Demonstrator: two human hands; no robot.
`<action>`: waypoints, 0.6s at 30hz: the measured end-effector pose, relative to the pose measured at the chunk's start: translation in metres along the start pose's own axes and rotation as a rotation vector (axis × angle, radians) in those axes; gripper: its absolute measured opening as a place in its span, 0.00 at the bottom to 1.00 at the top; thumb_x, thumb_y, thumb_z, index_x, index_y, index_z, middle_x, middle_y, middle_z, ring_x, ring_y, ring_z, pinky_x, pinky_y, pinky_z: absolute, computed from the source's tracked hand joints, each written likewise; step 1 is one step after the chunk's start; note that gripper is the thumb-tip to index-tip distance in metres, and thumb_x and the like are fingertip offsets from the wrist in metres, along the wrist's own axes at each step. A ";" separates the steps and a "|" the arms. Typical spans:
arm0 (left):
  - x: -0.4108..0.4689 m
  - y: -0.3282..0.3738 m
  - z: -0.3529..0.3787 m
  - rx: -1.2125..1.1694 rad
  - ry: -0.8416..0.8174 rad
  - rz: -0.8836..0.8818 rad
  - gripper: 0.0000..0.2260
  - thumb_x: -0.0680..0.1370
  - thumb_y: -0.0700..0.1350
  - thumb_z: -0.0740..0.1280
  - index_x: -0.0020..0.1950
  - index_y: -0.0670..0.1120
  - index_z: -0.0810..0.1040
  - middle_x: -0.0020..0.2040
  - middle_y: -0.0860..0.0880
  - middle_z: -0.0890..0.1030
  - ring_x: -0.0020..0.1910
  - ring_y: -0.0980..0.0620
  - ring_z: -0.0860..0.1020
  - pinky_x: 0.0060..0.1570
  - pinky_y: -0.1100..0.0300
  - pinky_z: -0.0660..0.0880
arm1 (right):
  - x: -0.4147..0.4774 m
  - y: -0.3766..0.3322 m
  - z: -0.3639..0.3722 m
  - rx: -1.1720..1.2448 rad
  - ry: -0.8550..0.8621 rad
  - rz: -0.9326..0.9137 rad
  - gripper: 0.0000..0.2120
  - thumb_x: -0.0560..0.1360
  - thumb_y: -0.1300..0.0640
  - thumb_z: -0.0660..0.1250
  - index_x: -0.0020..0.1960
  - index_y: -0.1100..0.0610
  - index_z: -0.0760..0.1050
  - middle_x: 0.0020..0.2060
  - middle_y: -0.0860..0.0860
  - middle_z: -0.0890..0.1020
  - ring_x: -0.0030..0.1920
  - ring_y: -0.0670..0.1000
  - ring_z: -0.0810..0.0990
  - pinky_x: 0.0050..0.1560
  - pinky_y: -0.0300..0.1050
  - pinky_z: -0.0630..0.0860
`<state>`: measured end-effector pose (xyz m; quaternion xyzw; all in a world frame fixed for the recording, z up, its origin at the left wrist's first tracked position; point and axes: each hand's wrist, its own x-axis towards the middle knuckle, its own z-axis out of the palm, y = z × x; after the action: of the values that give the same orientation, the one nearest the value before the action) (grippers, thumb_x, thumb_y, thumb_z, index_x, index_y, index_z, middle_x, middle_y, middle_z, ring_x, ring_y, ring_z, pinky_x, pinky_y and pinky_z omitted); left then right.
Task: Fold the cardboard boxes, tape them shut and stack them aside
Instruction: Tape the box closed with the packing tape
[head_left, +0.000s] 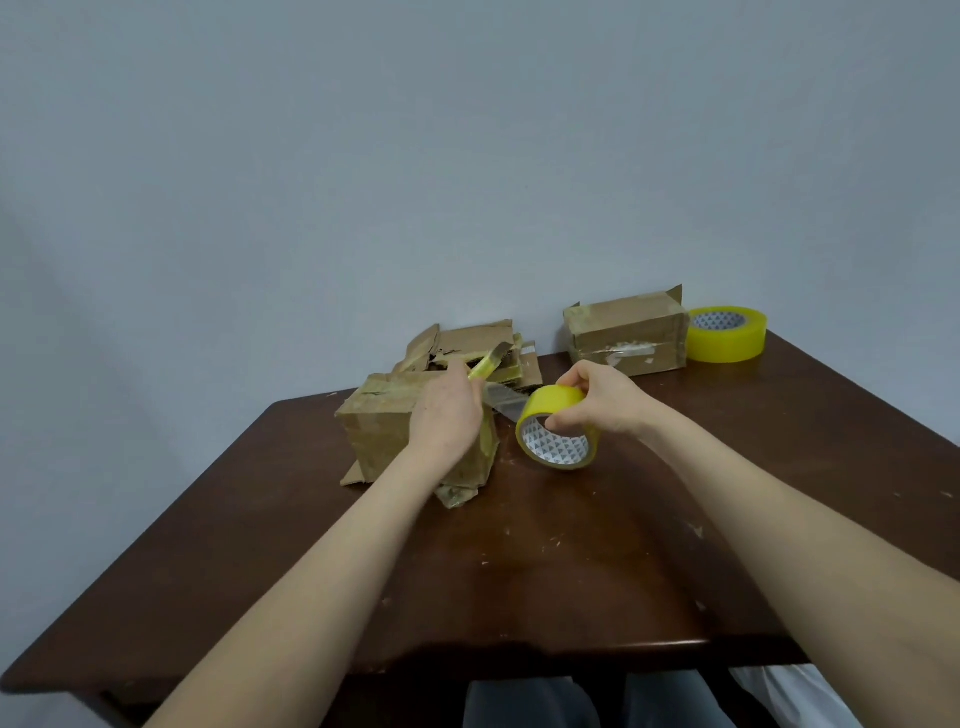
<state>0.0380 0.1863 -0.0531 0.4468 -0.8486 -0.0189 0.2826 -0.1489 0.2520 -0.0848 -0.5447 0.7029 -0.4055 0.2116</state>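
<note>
A plain grey wall (467, 156) fills the upper half of the view. Below it, a dark brown wooden worktop (571, 561) is shown, its surface marked with pale scuffs and scraps. Two bare forearms are extended over it from the lower edge, where grey trousers (519, 701) are visible beneath the worktop's front rim.

At left of centre a worn box (379, 431) is stood on the worktop, with old tape across its top and loose flaps splayed at its base. Just behind it, flattened cardboard (475, 340) is heaped in a ragged pile against the wall. Well apart at the rear right, a taped box (623, 332) is set closed, a strip of clear tape crossing its front face. A spare tape roll (727, 343), yellow, is laid flat just beside the right end of that box.

A second tape roll (550, 449) is held tilted above the worktop, just right of the worn box. It is gripped by the right hand (602, 397), the thumb hooked inside the core and the fingers curled over the outer rim. The left hand (447, 415) is rested on the worn box's upper right edge, its fingers closed round a yellow cutter (485, 366) that is pointed up and to the right, towards the cardboard pile. A tape strip (506, 402) is drawn taut between the held roll and the worn box, passing just under the cutter.
</note>
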 end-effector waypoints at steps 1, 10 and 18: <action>0.000 -0.002 0.006 0.002 -0.007 -0.001 0.12 0.83 0.48 0.55 0.55 0.40 0.70 0.39 0.46 0.75 0.37 0.46 0.73 0.35 0.54 0.67 | -0.001 0.002 0.000 0.004 -0.015 0.003 0.27 0.61 0.53 0.80 0.55 0.55 0.72 0.51 0.52 0.78 0.50 0.52 0.79 0.50 0.48 0.78; -0.003 -0.023 0.019 -0.053 0.043 0.067 0.13 0.82 0.47 0.57 0.64 0.43 0.72 0.41 0.45 0.78 0.36 0.47 0.75 0.33 0.54 0.69 | -0.003 0.008 0.002 -0.029 -0.208 -0.043 0.33 0.66 0.52 0.78 0.67 0.50 0.69 0.57 0.47 0.74 0.57 0.50 0.74 0.54 0.43 0.72; -0.007 -0.018 0.021 -0.067 0.071 0.091 0.12 0.82 0.45 0.58 0.64 0.44 0.73 0.40 0.47 0.77 0.36 0.48 0.75 0.34 0.56 0.67 | -0.002 0.002 0.010 -0.012 -0.175 0.016 0.23 0.73 0.37 0.66 0.62 0.50 0.76 0.55 0.48 0.79 0.55 0.49 0.77 0.57 0.46 0.75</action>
<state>0.0441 0.1766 -0.0793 0.3984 -0.8564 -0.0185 0.3280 -0.1421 0.2511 -0.0921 -0.5739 0.6884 -0.3503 0.2720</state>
